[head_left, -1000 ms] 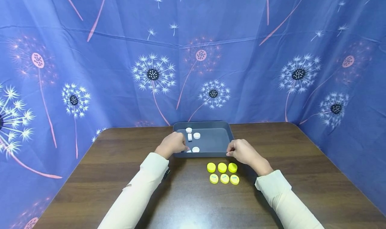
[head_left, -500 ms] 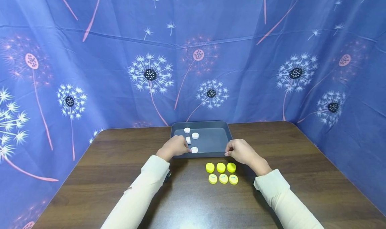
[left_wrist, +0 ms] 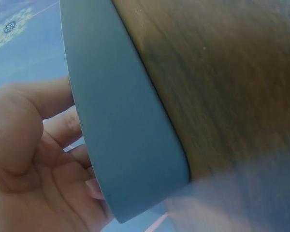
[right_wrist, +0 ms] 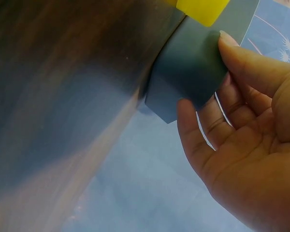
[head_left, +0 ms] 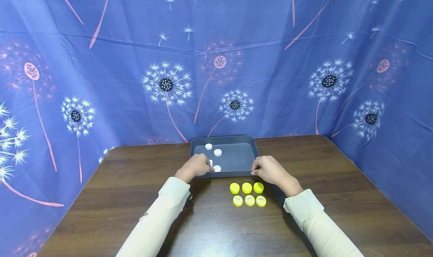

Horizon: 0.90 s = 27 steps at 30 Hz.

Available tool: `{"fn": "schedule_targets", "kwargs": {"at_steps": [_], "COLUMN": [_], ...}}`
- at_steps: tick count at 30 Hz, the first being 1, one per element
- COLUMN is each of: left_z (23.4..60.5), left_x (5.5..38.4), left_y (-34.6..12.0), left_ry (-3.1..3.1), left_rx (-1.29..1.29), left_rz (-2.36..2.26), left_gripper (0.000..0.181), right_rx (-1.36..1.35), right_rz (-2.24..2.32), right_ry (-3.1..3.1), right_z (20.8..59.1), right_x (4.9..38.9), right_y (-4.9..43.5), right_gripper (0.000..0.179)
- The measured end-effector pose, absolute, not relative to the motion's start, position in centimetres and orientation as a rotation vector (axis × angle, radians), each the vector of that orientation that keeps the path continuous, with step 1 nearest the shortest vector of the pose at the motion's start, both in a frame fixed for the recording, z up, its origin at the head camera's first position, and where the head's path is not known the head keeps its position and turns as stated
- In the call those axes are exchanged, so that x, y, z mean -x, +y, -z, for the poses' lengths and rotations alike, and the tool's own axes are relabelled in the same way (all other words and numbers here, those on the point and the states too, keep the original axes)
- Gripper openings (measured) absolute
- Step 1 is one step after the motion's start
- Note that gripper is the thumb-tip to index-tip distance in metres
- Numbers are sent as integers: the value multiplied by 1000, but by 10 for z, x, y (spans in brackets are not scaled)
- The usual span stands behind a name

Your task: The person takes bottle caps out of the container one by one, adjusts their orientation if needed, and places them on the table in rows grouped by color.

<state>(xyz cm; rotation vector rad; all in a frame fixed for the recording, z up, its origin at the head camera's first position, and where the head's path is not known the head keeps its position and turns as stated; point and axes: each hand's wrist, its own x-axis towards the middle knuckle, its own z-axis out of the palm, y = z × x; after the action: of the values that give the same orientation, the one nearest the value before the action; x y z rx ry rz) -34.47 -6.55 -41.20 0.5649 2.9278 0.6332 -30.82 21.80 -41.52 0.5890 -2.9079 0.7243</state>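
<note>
A dark grey tray [head_left: 236, 155] lies at the back of the table. My left hand [head_left: 195, 164] reaches over its left front corner, fingers curled downward inside. Several white caps are in the tray: a back cap [head_left: 208, 146], a middle cap [head_left: 218, 152] and a front cap [head_left: 217, 168] beside my left fingertips. Another white cap [head_left: 211, 162] stands on edge, partly hidden by that hand. In the left wrist view the tray wall hides the fingertips, so I cannot tell what they hold. My right hand [right_wrist: 253, 125] pinches the tray's right front wall, thumb outside.
Two rows of yellow caps [head_left: 249, 200] lie on the brown wooden table [head_left: 128, 204] in front of the tray, the nearer row showing blue print. A blue curtain with dandelions [head_left: 203, 99] hangs behind the table and along its sides.
The white cap on edge has moved nearer the tray's front wall, beside my left hand, which has shifted slightly. My right hand stays at the tray corner. The whole view has drifted slightly left.
</note>
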Motion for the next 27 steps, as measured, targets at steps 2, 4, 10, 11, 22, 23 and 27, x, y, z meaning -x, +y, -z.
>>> {"fn": "schedule_targets", "kwargs": {"at_steps": [2,4,10,11,22,23,27], "left_z": [411,411,411,411,410,410,408], "left_x": [344,343,341,341,339,338,337], "left_y": [-65,-64,-63,-63,-61,-61,-61], "left_ry": [2936,2944,2958,2958,3018,3018,3017], "left_rx": [-556,-559,-573,-575,-720,-727,-752], "left_rz": [-629,-624,-602,-601,-587,-599,-646], "left_gripper": [32,31,31,32,22,19,11], "right_rx": [-586,-579,-570,-570,-584,-590,-586], "right_rz": [-719,-717,-715,-717,-728,-731,-739], "right_ry": [-2908,-2910,-2908,-2907,-2890,-2884,-2879], "right_z": [415,415,415,415,414,414,415], "right_x": [308,309,308,307,305,305,306], "right_y": [218,217,217,217,217,217,216], "right_gripper": [14,14,15,15,15,15,16]}}
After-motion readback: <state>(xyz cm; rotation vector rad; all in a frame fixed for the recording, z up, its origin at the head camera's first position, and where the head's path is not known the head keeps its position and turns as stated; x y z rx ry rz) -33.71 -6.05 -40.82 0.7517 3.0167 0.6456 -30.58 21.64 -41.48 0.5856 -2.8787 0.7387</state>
